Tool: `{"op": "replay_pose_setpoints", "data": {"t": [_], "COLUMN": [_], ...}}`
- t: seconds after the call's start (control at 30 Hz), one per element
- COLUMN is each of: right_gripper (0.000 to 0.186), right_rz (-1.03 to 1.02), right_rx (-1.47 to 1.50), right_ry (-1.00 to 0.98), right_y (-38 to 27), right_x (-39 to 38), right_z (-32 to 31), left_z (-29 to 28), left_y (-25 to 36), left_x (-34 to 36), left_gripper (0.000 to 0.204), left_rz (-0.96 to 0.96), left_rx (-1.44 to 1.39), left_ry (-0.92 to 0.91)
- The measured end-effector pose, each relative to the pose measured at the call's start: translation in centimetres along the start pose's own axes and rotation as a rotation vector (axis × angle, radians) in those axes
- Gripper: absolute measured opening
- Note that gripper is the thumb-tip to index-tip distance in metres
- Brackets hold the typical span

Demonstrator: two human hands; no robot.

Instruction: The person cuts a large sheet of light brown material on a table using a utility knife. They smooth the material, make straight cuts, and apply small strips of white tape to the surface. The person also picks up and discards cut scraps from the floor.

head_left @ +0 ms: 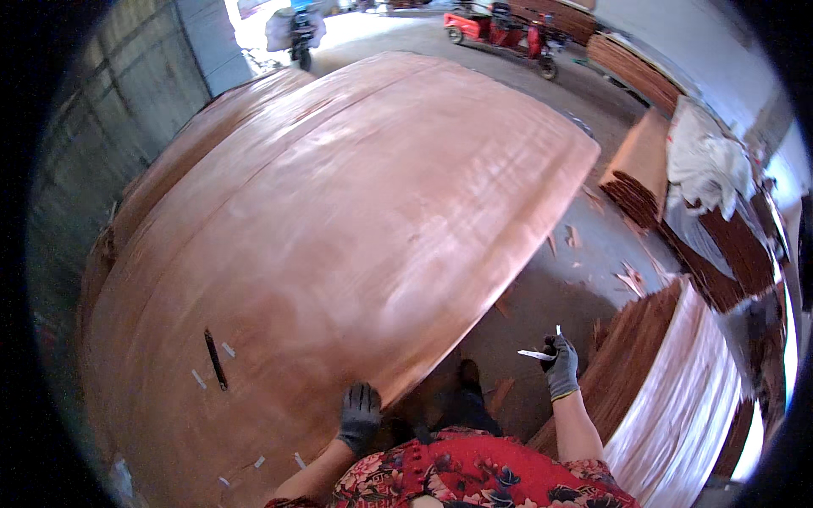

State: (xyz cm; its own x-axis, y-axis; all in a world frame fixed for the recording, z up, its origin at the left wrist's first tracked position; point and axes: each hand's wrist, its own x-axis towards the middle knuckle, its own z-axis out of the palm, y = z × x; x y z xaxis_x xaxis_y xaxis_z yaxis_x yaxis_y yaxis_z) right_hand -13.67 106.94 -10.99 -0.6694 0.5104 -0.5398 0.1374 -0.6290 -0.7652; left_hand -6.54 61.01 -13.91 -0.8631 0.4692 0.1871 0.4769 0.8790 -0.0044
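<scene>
A large reddish-brown wood veneer sheet (381,212) lies spread in front of me, on top of what looks like a stack. My left hand (360,415), in a grey glove, rests flat on its near right edge, fingers stretched forward, holding nothing. Off the sheet's right side, above the floor, my right hand (561,368), also gloved, is closed on a thin white strip (533,355). A second white end sticks up past its fingers; whether it is the same piece I cannot tell. On the sheet's left part lie a narrow dark bar (216,360) and several small white pieces (199,379).
To my right stands a stack of veneer (669,381), with further piles (639,165) and a white sack (707,152) beyond. Veneer scraps (631,279) litter the floor. A red three-wheeled cart (500,32) and a loaded two-wheeler (300,38) are at the back. A grey wall (110,110) borders the left.
</scene>
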Motion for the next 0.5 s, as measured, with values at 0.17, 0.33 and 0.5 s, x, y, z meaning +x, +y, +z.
{"op": "replay_pose_setpoints", "data": {"t": [0.17,0.33,0.5], "right_gripper": [0.014,0.019,0.018], "right_rz": [-0.056,0.031,0.091], "right_rx": [-0.151,-0.274,-0.269], "right_ry": [-0.229,-0.53,-0.746], "right_y": [-4.0,-6.8,-6.9], "right_x": [6.5,11.4,15.1], "right_z": [8.3,17.8,24.8], "left_z": [-1.9,-3.8,-4.6], "left_y": [1.7,4.1,6.4], "left_x": [-3.5,-2.7,-2.5], "left_gripper": [0.039,0.039,0.039], "left_rz": [-0.024,-0.15,-0.181], "left_rx": [0.1,0.05,0.097], "left_ry": [-0.107,-0.237,-0.29]}}
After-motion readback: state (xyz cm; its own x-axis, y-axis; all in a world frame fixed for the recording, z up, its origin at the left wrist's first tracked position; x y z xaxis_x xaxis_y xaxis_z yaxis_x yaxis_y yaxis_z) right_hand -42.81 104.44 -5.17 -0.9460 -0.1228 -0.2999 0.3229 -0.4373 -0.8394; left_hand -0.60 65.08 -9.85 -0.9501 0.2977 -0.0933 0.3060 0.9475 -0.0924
